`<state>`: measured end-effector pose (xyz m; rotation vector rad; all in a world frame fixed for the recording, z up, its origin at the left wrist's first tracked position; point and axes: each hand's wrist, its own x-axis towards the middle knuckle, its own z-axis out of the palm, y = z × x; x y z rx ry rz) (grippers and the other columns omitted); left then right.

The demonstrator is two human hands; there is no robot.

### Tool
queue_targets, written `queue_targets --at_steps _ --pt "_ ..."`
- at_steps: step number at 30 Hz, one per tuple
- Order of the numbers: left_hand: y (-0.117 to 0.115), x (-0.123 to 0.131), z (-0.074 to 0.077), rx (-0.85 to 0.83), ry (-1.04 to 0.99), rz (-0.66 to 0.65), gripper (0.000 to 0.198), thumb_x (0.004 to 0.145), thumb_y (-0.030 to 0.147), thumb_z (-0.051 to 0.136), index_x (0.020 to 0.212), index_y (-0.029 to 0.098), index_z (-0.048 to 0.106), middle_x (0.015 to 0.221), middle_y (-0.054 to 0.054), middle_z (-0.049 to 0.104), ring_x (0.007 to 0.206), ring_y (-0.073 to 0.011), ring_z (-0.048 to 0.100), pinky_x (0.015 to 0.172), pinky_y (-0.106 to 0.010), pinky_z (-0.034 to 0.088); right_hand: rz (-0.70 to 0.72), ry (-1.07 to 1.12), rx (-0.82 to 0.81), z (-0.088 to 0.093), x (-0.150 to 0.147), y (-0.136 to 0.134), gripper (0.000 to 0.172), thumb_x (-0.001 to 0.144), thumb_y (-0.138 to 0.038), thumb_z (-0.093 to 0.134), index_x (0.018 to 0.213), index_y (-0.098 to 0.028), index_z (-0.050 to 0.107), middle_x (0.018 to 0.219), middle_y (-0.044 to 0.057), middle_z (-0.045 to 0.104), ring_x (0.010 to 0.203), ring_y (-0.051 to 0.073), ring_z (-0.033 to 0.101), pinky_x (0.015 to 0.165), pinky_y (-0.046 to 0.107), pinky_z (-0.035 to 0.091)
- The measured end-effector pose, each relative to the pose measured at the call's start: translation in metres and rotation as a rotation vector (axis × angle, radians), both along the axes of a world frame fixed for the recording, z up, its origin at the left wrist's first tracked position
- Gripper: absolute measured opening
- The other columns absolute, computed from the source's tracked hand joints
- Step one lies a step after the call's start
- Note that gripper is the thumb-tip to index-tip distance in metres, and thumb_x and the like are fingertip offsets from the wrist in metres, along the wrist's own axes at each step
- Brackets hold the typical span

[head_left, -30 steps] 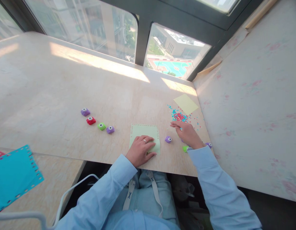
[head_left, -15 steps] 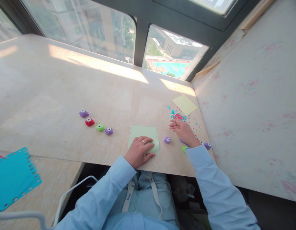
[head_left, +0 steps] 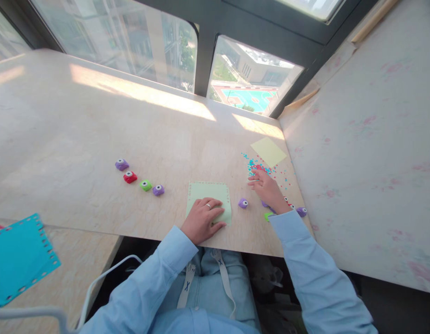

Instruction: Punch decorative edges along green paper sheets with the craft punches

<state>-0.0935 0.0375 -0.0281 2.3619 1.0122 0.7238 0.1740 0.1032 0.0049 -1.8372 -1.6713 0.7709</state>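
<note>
Pale green paper (head_left: 204, 190) with small holes punched along its edges lies near the table's front edge. My left hand (head_left: 204, 219) rests flat on it, fingers spread, a ring on one finger. At the near side of a pile of tiny blue and red paper bits (head_left: 254, 165) is my right hand (head_left: 265, 188), its fingers slightly bent and apart, with nothing visible in them. A purple punch (head_left: 243, 203) stands between the paper and my right hand. Beneath and beside my right wrist are more punches, partly hidden, among them a green one (head_left: 268, 216) and a purple one (head_left: 302, 212).
Further left stand two purple punches, a red punch (head_left: 130, 176) and a green punch (head_left: 146, 185). A yellow sheet (head_left: 268, 152) lies behind the paper bits. Blue punched paper (head_left: 23, 260) is at the lower left, near a white tube (head_left: 96, 283). A wall borders the table's right side.
My right hand has shifted slightly right and its fingers have opened a little over the near edge of the paper bits. My left hand has not moved.
</note>
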Motion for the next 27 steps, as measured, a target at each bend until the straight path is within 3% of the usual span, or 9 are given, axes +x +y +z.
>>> queue_targets --at_steps 5,7,11,15,19,24,27 --pt "0.0 0.0 0.002 -0.013 -0.001 0.0 0.028 0.086 0.04 0.066 0.106 0.022 0.067 0.12 -0.01 0.066 0.112 -0.0277 0.056 0.089 -0.045 0.041 -0.075 -0.019 0.108 -0.007 -0.006 0.009 0.05 0.072 -0.01 0.048 0.122 -0.017 0.055 0.119 0.014 0.066 0.108 0.021 0.066 0.098 0.043 0.05" --pt "0.0 0.0 0.002 -0.019 -0.003 0.001 0.028 0.086 0.041 0.066 0.106 0.022 0.067 0.12 -0.01 0.066 0.112 -0.0278 0.056 0.09 -0.045 0.041 -0.048 0.032 0.111 -0.004 -0.014 0.013 0.05 0.073 -0.011 0.048 0.123 -0.016 0.054 0.117 0.014 0.066 0.106 0.021 0.067 0.096 0.041 0.052" --pt "0.0 0.0 0.003 -0.02 -0.004 0.005 0.029 0.085 0.041 0.066 0.106 0.021 0.067 0.12 -0.01 0.066 0.112 -0.0278 0.055 0.091 -0.045 0.041 0.176 0.157 0.016 0.008 -0.042 0.022 0.053 0.079 -0.011 0.045 0.131 -0.016 0.048 0.114 0.014 0.07 0.098 0.02 0.071 0.083 0.037 0.058" --pt "0.0 0.0 0.002 -0.018 -0.002 -0.003 0.03 0.087 0.042 0.064 0.108 0.021 0.066 0.121 -0.009 0.065 0.113 -0.0275 0.055 0.091 -0.045 0.041 0.45 -0.167 0.155 0.019 -0.073 0.036 0.062 0.077 0.0 0.042 0.136 -0.017 0.048 0.117 0.01 0.072 0.113 0.02 0.065 0.099 0.04 0.049" --pt "0.0 -0.001 0.001 -0.021 0.002 -0.001 0.031 0.086 0.042 0.064 0.108 0.021 0.066 0.122 -0.009 0.065 0.113 -0.0279 0.055 0.091 -0.045 0.04 0.67 -0.387 0.213 0.018 -0.09 0.048 0.061 0.076 0.003 0.041 0.134 -0.009 0.052 0.119 0.013 0.071 0.116 0.023 0.062 0.102 0.041 0.045" --pt "0.0 0.0 0.001 -0.03 -0.004 0.0 0.03 0.086 0.042 0.064 0.107 0.021 0.066 0.121 -0.01 0.065 0.113 -0.0281 0.055 0.091 -0.045 0.04 0.675 -0.536 0.201 0.017 -0.077 0.047 0.058 0.078 0.002 0.043 0.133 -0.012 0.054 0.112 0.011 0.074 0.112 0.022 0.063 0.101 0.037 0.043" --pt "-0.001 0.0 0.002 -0.032 -0.007 0.0 0.029 0.086 0.041 0.065 0.107 0.021 0.066 0.121 -0.009 0.066 0.113 -0.0281 0.055 0.091 -0.045 0.04 0.498 -0.672 0.167 0.024 -0.056 0.04 0.053 0.08 -0.001 0.047 0.129 -0.016 0.059 0.104 0.011 0.075 0.105 0.023 0.065 0.097 0.035 0.044"
